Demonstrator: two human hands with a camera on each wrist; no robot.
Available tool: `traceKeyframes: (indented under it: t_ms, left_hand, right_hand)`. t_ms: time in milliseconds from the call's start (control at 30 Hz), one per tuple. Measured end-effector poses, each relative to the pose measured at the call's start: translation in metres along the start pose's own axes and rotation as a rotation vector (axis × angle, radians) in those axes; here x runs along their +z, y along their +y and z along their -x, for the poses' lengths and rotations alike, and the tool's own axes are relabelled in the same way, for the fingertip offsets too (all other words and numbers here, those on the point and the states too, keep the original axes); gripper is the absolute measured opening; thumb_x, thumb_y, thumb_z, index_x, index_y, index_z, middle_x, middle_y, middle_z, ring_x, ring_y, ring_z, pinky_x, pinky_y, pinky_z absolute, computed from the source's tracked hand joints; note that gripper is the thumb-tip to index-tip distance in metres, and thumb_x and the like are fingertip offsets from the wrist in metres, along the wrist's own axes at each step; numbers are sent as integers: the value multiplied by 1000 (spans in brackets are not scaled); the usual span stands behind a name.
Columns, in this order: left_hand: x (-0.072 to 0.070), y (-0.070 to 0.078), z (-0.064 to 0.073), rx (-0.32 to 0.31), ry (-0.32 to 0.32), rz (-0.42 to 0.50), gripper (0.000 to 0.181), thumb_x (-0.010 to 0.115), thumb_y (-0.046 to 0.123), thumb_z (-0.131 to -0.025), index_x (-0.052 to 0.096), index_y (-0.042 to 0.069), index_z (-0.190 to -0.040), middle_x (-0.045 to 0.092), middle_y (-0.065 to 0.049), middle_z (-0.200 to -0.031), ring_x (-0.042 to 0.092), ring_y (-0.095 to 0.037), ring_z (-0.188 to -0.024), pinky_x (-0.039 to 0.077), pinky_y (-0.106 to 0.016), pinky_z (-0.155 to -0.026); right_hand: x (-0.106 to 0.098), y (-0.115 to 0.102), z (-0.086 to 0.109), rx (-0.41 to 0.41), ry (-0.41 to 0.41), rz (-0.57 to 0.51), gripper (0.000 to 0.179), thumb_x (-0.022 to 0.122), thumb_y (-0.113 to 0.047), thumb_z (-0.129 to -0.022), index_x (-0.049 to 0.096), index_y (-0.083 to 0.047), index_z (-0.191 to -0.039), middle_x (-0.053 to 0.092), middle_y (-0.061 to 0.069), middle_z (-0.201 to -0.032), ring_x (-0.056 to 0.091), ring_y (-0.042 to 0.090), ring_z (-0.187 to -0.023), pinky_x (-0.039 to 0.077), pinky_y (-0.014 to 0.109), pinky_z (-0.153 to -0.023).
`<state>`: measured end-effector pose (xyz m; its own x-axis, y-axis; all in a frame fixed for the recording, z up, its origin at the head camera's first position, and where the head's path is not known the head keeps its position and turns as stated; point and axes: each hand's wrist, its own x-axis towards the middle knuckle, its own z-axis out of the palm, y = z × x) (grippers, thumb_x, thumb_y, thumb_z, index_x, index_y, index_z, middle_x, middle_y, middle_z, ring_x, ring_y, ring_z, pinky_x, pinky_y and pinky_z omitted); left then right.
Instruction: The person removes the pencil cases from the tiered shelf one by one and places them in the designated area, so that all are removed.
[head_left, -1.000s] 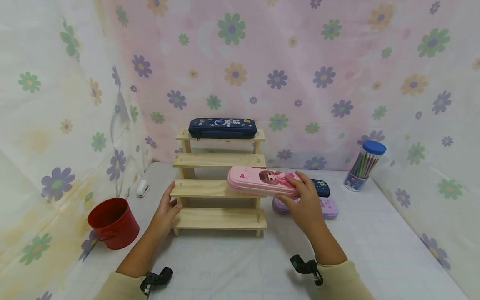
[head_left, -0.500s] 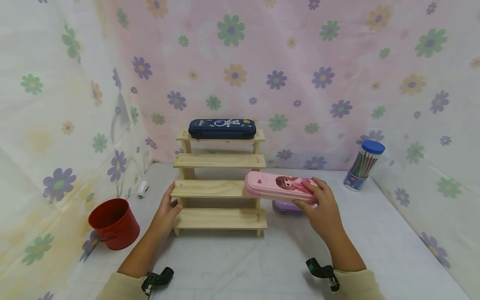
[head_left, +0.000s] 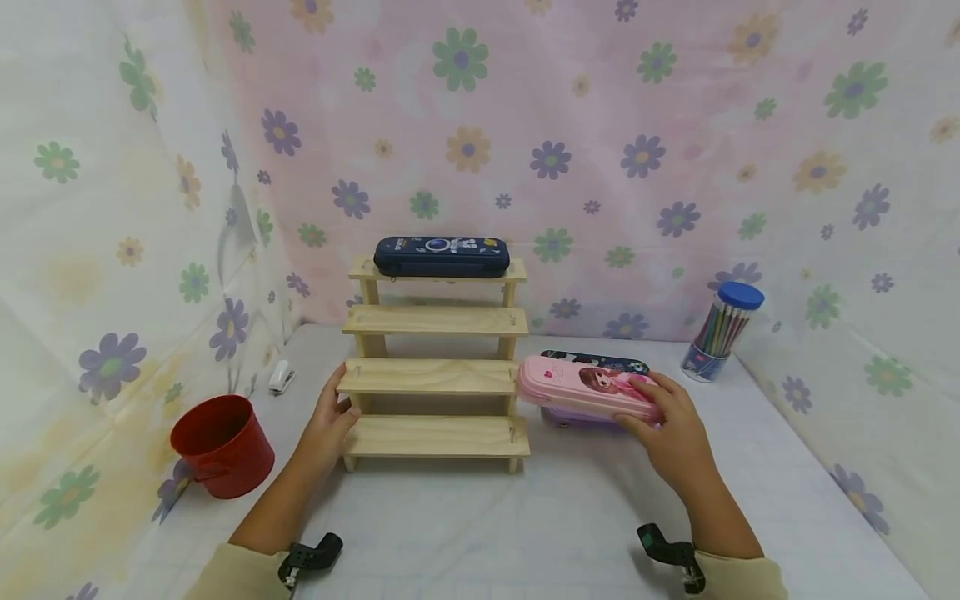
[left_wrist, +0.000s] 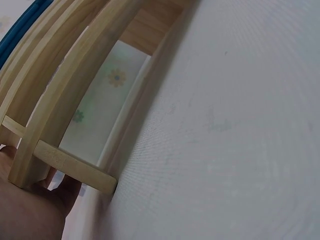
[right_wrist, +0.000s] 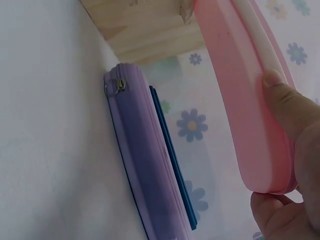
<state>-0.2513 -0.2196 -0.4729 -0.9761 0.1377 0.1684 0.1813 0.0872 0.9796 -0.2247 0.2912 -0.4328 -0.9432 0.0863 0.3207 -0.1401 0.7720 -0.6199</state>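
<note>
My right hand grips the right end of a pink pencil case with a doll picture on its lid. In the right wrist view the pink case hangs apart from a purple pencil case on the table, thumb along its zipped side. Behind it in the head view lies a dark navy pencil case, partly covered by the pink one. With my left hand I hold the left end of a stepped wooden shelf; its post end shows beside my fingers in the left wrist view.
Another navy pencil case with space pictures lies on the top step. A red bucket and a small white stapler-like thing are at the left. At the back right a blue-lidded tub of pencils stands near the wall cloth.
My right hand has carried the pink pencil case rightward and lower, from over the shelf's third step to above the purple case. My left hand has stayed at the shelf.
</note>
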Motion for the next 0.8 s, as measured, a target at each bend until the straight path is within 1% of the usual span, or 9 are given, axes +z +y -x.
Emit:
traceKeyframes:
  t_ms: [67, 267, 500, 567, 667, 800]
  left_hand:
    - [0, 0, 0, -6, -4, 1, 75, 36, 3, -111, -3, 27, -170, -6, -7, -177, 8, -50, -159, 18, -72, -120]
    - [1, 1, -2, 4, -16, -2, 75, 36, 2, -110, -2, 27, -170, -7, -9, -176, 8, -51, -158, 18, -72, -120]
    - [2, 1, -3, 2, -24, -2, 75, 36, 0, -110, -2, 25, -170, -5, -10, -176, 9, -51, -158, 19, -71, -120]
    - [3, 1, -3, 9, -24, -5, 75, 36, 0, -110, -2, 24, -170, -5, -10, -176, 9, -51, -158, 19, -71, -120]
    - [3, 3, -2, -2, -15, -16, 75, 36, 1, -110, -3, 25, -170, -5, -9, -176, 9, -51, -158, 19, -70, -121]
    - [2, 4, 0, -18, 0, -17, 75, 35, 1, -110, -3, 26, -170, -6, -7, -176, 8, -50, -158, 17, -69, -122]
  right_hand:
    - [-3, 3, 2, 3, -4, 2, 74, 77, -48, -93, 54, -13, -154, 33, 20, -166, 32, 53, -150, 34, 74, -110]
    - [-9, 15, 8, 30, -26, 20, 74, 77, -48, -93, 54, -12, -154, 35, 22, -165, 31, 54, -150, 35, 75, -109]
    - [-7, 28, 14, 83, -121, 44, 78, 76, -52, -92, 53, -11, -154, 32, 25, -165, 30, 57, -149, 36, 74, -108]
    - [-7, 31, 15, 87, -140, 43, 77, 77, -50, -91, 53, -11, -153, 32, 26, -165, 30, 57, -149, 34, 75, -109]
    - [-6, 36, 17, 94, -168, 47, 78, 78, -50, -90, 55, -10, -152, 33, 27, -164, 30, 58, -148, 33, 75, -110]
    - [-4, 46, 15, 68, -189, 57, 79, 80, -51, -88, 56, -8, -150, 35, 29, -162, 31, 58, -147, 30, 76, -112]
